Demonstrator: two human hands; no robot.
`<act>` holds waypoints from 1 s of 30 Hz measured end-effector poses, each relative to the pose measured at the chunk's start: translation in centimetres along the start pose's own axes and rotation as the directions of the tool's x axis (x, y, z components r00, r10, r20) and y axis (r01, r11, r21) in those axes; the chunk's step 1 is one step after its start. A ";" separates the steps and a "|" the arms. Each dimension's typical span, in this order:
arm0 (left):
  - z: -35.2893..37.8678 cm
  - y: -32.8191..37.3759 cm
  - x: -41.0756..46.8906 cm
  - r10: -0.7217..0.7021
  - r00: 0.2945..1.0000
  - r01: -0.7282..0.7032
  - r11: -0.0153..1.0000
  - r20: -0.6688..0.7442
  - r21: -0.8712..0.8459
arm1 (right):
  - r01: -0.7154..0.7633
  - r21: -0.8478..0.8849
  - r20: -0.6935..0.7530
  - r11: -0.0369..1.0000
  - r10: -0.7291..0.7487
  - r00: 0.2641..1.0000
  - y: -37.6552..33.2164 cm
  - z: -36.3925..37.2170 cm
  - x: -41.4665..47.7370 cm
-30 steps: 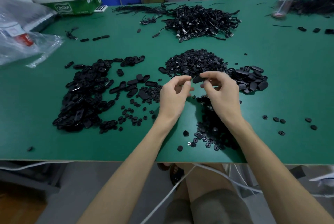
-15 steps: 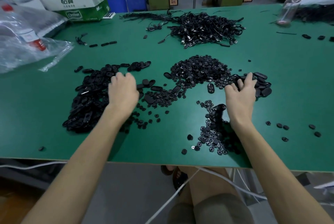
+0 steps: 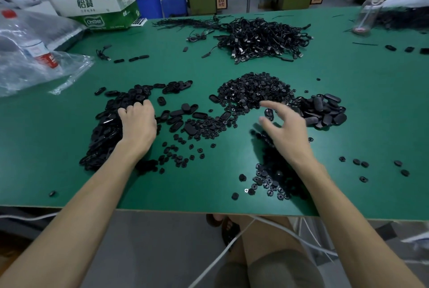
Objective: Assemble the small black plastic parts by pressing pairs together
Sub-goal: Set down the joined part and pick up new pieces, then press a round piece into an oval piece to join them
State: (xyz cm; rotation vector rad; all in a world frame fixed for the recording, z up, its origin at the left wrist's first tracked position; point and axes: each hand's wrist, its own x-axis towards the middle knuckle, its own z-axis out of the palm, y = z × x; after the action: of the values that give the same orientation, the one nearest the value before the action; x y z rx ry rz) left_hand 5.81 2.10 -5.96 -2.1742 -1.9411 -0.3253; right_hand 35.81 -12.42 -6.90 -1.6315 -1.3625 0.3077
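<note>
A: What differs from half a second ago?

B: The right hand [image 3: 287, 129] has left the heap of oval caps [image 3: 325, 111] on the right. It now hovers further left above the desk [image 3: 371, 101], between the mound of small round parts [image 3: 255, 90] and the scatter of round parts [image 3: 274, 178] near the front edge. The left hand [image 3: 139, 122] stays on the left pile of oval parts [image 3: 104, 134], but its fingers, flat before, now curl down into it.

A: And a full second ago?

B: Both hands met at the middle, fingertips together. Now they are well apart.

A: How far open is the right hand?

B: Wide, with the fingers spread and relaxed and the thumb out to the left, all slightly blurred. It holds nothing that I can see. A single oval part [image 3: 268, 113] lies on the desk just beyond its fingers.

A: The left?

B: Knuckles up, fingertips dug in among the ovals. Whether it pinches one I cannot tell, because the fingers hide it.

A: Materials and shapes?

B: Every part is black plastic. The left pile is flat, elongated ovals, and a few glossy ones catch the light. The mound is tiny discs, tightly packed. The caps on the right are smooth, matte and slightly domed. The desk is smooth matte green with a pale front edge. Further back lies a tangle of thin black cables [image 3: 262, 36]. At the far left there is a crinkled clear plastic bag [image 3: 34, 64], with a green-and-white cardboard box [image 3: 99, 11] behind it.
</note>
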 end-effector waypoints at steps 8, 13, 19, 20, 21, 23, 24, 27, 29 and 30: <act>-0.5 1.0 -1.1 0.061 0.993 -0.077 0.984 -0.104 -0.162 | 0.313 -0.334 0.474 0.889 -0.129 0.871 0.6 2.0 0.1; -2.8 6.0 -2.6 0.081 0.989 -0.143 0.737 -0.123 -0.660 | 0.364 -0.388 0.564 0.847 -0.095 0.820 0.2 2.5 0.0; -2.6 11.5 -5.1 0.153 0.969 0.171 0.158 0.196 -0.972 | 0.299 -0.305 0.355 0.904 -0.184 0.917 -0.4 2.0 -0.1; -2.3 12.1 -5.6 0.154 0.961 0.218 0.090 0.229 -0.972 | 0.287 -0.302 0.339 0.909 -0.178 0.924 -0.4 1.9 -0.1; -1.9 12.6 -6.1 0.150 0.956 0.251 0.034 0.253 -0.967 | 0.278 -0.298 0.332 0.913 -0.174 0.927 -0.3 1.8 -0.2; -1.4 13.5 -6.5 0.114 0.954 0.284 -0.050 0.277 -0.957 | 0.252 -0.287 0.313 0.924 -0.158 0.936 -0.2 1.7 -0.2; -1.2 13.7 -6.5 0.089 0.955 0.290 -0.077 0.283 -0.954 | 0.232 -0.282 0.299 0.931 -0.144 0.943 -0.1 1.7 -0.1; -0.9 14.2 -6.3 0.054 0.958 0.284 -0.085 0.280 -0.955 | 0.183 -0.257 0.270 0.949 -0.111 0.956 0.1 1.6 -0.1; -0.8 14.4 -6.2 0.057 0.962 0.271 -0.061 0.268 -0.961 | 0.169 -0.239 0.258 0.956 -0.105 0.960 0.1 1.6 0.0; -0.7 14.5 -6.2 0.057 0.963 0.266 -0.058 0.262 -0.962 | 0.164 -0.232 0.252 0.959 -0.104 0.962 0.1 1.6 0.1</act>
State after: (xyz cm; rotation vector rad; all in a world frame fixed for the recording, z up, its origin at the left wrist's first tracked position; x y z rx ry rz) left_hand 19.54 -5.63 -7.30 -2.7447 -2.2234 -2.4406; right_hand 34.83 -11.56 -7.79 -1.7376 -1.7464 0.2634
